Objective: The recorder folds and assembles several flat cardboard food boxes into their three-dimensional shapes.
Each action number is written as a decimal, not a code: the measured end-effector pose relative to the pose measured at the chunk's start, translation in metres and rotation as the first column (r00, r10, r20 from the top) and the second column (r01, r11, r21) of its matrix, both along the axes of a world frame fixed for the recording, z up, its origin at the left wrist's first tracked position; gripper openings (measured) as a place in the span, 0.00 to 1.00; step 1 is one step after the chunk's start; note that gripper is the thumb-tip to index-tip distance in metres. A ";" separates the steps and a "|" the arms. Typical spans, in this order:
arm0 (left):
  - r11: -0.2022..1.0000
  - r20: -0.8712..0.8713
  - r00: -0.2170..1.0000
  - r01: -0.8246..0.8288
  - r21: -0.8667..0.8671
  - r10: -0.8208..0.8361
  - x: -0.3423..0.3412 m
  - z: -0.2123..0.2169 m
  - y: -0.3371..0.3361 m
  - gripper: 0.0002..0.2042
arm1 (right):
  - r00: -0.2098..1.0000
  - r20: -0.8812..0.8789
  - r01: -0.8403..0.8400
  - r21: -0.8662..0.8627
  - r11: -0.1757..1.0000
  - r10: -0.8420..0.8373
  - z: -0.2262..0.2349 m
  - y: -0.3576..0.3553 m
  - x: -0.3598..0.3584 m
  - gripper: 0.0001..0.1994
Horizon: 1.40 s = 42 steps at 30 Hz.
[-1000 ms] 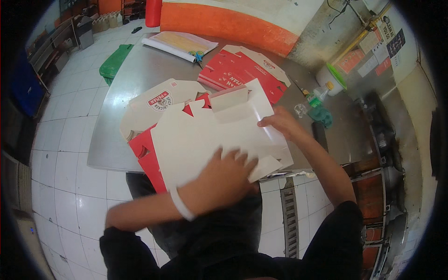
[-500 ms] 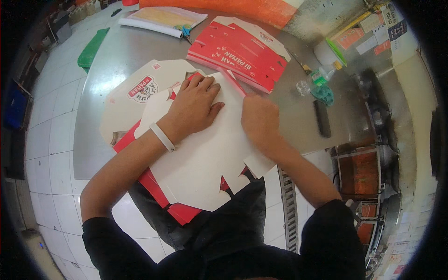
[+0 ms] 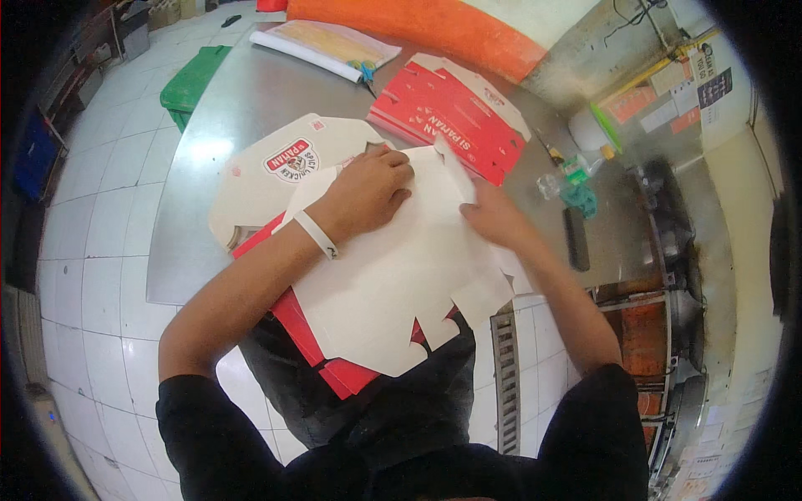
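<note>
A flat takeaway box blank (image 3: 380, 267), plain white side up with cut tabs and slots, lies slanted across my lap and the table's near edge. Red box blanks (image 3: 305, 334) show beneath its left and lower edges. My left hand (image 3: 368, 190) rests on the upper part of the white blank, fingers bent and thumb apart, pressing it down. At the right edge, my right hand (image 3: 499, 219) pinches the blank, thumb on top and the other fingers hidden below. That edge is bent up slightly. Another white printed blank (image 3: 251, 184) lies to the left.
On the metal table (image 3: 188, 250), a stack of red printed box blanks (image 3: 451, 113) lies at the back, near a white packet (image 3: 326, 46) and scissors (image 3: 365, 71). A plastic bottle (image 3: 576, 171), teal cloth (image 3: 580, 200) and black object (image 3: 576, 238) stand right. A green bin (image 3: 190, 88) is left.
My right hand has gone from a fist at the far right corner to a thumb-on-top pinch slightly nearer along the edge. The far right flap has lifted. The whole view has shifted slightly.
</note>
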<state>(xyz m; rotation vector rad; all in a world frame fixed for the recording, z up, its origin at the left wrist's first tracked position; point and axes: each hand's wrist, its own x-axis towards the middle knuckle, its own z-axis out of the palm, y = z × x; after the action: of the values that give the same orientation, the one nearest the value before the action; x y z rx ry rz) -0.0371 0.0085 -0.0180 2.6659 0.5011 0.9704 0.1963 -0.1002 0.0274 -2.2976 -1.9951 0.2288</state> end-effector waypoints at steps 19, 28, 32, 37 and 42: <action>0.990 0.114 0.991 -0.050 -0.135 0.066 -0.014 0.169 -0.028 0.25 | 0.600 -0.735 -0.323 0.140 0.936 0.316 0.136 -0.017 0.005 0.17; 0.624 0.196 0.939 -0.024 -0.781 0.282 -0.045 0.111 -0.046 0.13 | 0.762 -0.623 -0.050 0.216 0.975 0.177 0.069 0.001 0.084 0.08; 0.511 0.454 0.782 0.206 -0.834 0.426 -0.052 0.086 -0.085 0.15 | 0.129 -0.990 0.078 0.069 0.994 0.059 0.026 0.006 0.060 0.13; 0.544 0.456 0.665 0.088 -0.834 0.592 -0.052 0.052 -0.117 0.14 | 0.308 -0.951 0.052 0.036 0.998 0.019 0.042 0.017 0.042 0.13; 0.250 0.176 0.840 0.049 -0.967 0.513 -0.044 0.055 -0.183 0.10 | 0.901 -0.149 -0.373 0.216 0.902 0.408 0.066 0.041 0.019 0.12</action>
<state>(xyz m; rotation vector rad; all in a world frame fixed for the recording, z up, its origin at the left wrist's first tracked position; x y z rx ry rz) -0.0813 -0.1741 0.0366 1.1655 1.0028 0.8863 0.2157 -0.0594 0.0935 -1.6787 -2.2509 0.2682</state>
